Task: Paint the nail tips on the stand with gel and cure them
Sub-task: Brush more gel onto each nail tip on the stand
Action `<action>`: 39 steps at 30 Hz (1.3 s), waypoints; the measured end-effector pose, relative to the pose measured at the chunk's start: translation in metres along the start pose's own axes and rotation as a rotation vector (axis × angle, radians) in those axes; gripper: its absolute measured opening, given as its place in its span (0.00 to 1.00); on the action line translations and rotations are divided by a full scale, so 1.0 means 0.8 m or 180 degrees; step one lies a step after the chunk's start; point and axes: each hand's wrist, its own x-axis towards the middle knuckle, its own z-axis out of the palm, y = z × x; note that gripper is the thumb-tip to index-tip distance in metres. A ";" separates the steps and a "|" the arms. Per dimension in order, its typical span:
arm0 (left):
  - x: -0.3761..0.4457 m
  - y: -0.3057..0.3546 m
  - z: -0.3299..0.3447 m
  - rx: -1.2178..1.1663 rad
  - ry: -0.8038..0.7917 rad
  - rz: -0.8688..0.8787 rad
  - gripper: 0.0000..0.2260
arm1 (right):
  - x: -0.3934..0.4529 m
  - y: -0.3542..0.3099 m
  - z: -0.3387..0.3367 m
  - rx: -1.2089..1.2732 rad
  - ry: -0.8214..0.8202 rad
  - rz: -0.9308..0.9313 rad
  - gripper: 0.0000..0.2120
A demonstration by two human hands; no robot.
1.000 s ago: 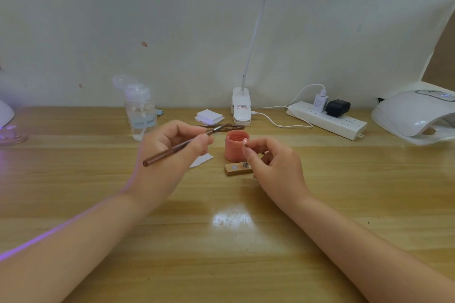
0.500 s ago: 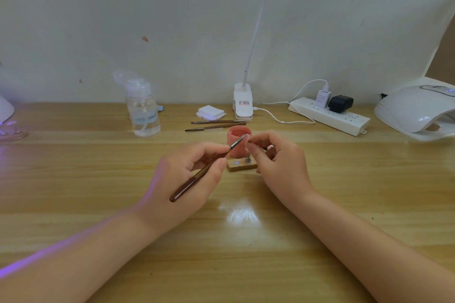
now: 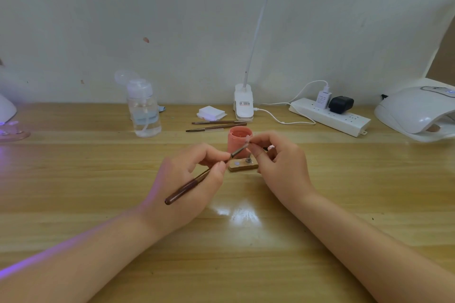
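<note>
We see the nail tip (image 3: 248, 140) pinched in the fingertips of the right hand (image 3: 278, 162), raised just above the small wooden stand (image 3: 242, 167) and in front of the pink gel pot (image 3: 239, 141); lifting it off the stand, we judge, lets the hand turn it toward the brush. The left hand (image 3: 187, 179) grips the brush (image 3: 204, 174) like a pen, bristles meeting the tip, handle slanting back over the knuckles; both wrists lie low toward the surface (image 3: 98, 179), likely for steadiness. The tip is small and partly washed out, so how much gel covers it we cannot tell; the painting step seems to be in hand. The open pot stands just behind the stand, close for reloading; two spare brushes (image 3: 216, 125) lie beyond it. The desk lamp (image 3: 243, 103) is clipped directly behind, lighting the work; the curing lamp (image 3: 416, 113) waits at far right, well apart.
</note>
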 end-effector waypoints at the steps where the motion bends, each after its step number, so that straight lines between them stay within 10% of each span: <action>1: 0.000 0.001 -0.001 -0.0003 0.0019 0.0017 0.05 | 0.000 0.000 0.000 0.0023 -0.0001 0.0015 0.03; 39: 0.001 0.006 0.001 -0.0002 0.0011 -0.0145 0.07 | -0.001 -0.003 0.000 0.0018 -0.0042 0.0052 0.03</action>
